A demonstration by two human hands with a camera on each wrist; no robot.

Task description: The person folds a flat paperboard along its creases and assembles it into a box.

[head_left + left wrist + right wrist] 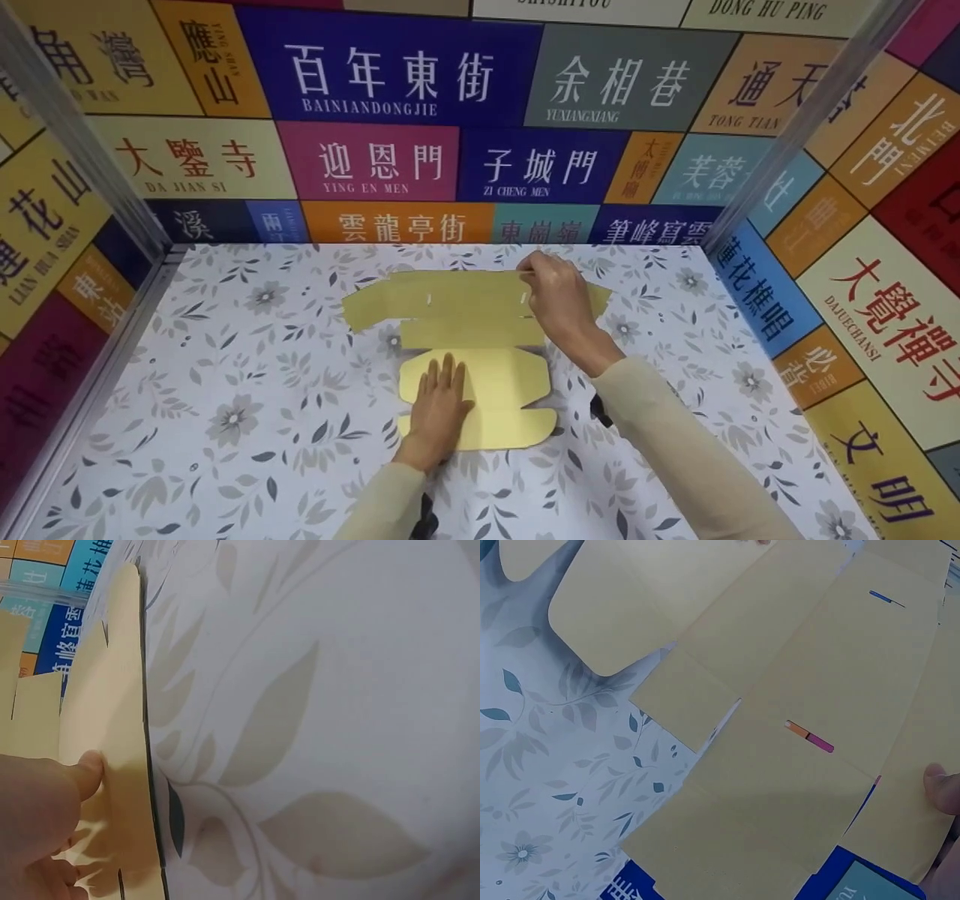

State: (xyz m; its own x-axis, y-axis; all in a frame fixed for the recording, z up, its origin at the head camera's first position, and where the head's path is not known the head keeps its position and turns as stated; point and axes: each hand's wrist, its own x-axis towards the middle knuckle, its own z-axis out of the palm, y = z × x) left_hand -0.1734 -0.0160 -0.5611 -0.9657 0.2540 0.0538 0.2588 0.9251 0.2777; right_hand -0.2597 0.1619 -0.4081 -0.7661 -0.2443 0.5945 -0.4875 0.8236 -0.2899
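Note:
A gold-coloured die-cut cardboard box blank (pixel 472 296) is spread out in the middle of the table, its far part lifted up off the surface. My left hand (pixel 439 409) rests with straight fingers on the nearer panels, which lie flat. At the far edge, toward the right, my right hand (pixel 561 300) pinches the cardboard between thumb and fingers. Two small slits pierce the raised panel; the right wrist view shows wall colours through one slit (pixel 810 736). The left thumb (pixel 90 769) presses on the near panel in the left wrist view.
A white tablecloth (pixel 232 420) with grey flowers and leaves covers the table. Colourful panels with Chinese lettering form a back wall (pixel 390 75) and side walls. Clear strips stand at the left corner (pixel 97 135) and right corner (pixel 795 120).

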